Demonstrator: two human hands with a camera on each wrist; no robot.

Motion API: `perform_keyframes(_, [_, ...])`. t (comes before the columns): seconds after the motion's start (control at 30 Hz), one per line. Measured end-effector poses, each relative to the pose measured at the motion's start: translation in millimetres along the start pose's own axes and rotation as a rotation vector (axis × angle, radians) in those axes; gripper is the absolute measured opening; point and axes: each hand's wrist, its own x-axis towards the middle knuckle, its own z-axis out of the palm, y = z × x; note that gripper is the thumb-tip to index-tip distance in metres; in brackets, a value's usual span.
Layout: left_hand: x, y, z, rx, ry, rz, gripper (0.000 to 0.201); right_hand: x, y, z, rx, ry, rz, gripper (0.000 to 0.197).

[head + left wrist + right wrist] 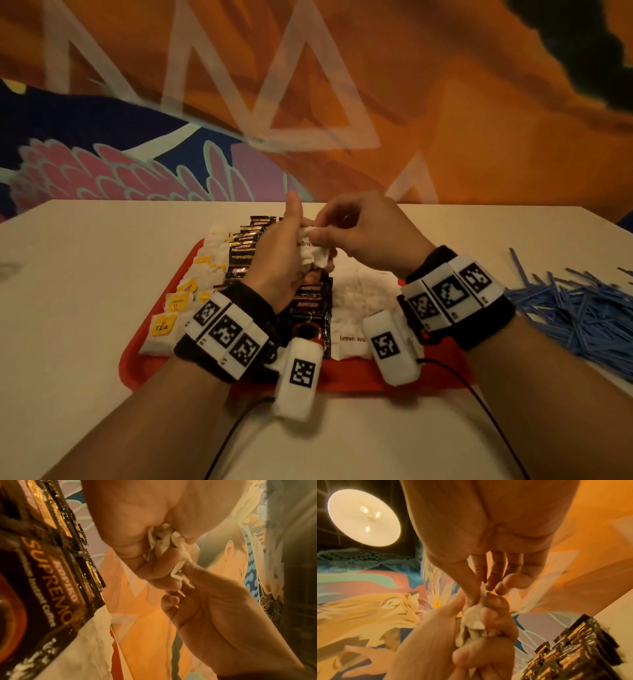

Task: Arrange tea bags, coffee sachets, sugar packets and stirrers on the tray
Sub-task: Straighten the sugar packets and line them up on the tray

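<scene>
Nearest on the pale surface [85, 342] lies the flat red plastic tray [394, 377]; along its left side runs a row of white tea bags with yellow tags [164, 325], beside it a column of black-and-gold foil coffee sachets [310, 305], and to the right of those a heap of white paper brown-sugar packets [363, 301]; above the tray's middle the left hand [277, 260] grips a crumpled bunch of white paper sugar packets [313, 253], fingers curled round it, while the right hand [363, 233] pinches the top packet's corner between thumb and forefinger, its grip narrow and closed on the paper; these packets look light, soft and easily torn, so a flat pinch at the sealed edge, drawn off one at a time, seems the safest hold; well off to the right, a loose pile of thin blue plastic stirrers [575, 308] sits on the surface, not yet on the tray.
</scene>
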Motion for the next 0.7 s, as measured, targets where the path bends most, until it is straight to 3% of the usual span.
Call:
perform_keyframes(0.2, [-1,2,-3,0.198,0.011,0.101,0.056,5,0,-7,0.104,0.100,0.034,0.014])
perform_keyframes(0.27, [0,2,-6,0.236,0.031,0.160,0.042,4,0,-10,0.191,0.108,0.044,0.017])
perform_keyframes(0.37, [0,3,-8,0.214,0.081,0.192,0.017,1,-1,-14,0.317,0.086,0.057,0.022])
perform_keyframes(0.57, [2,6,-12,0.051,0.157,0.161,0.011,4,4,-29,0.512,0.231,0.137,0.008])
perform_keyframes(0.67, [2,5,-11,0.068,0.096,0.157,0.011,1,2,-27,0.441,0.091,0.133,0.036])
perform_keyframes(0.7, [1,4,-10,0.083,0.066,0.160,0.012,-1,1,-22,0.391,0.035,0.108,0.037])
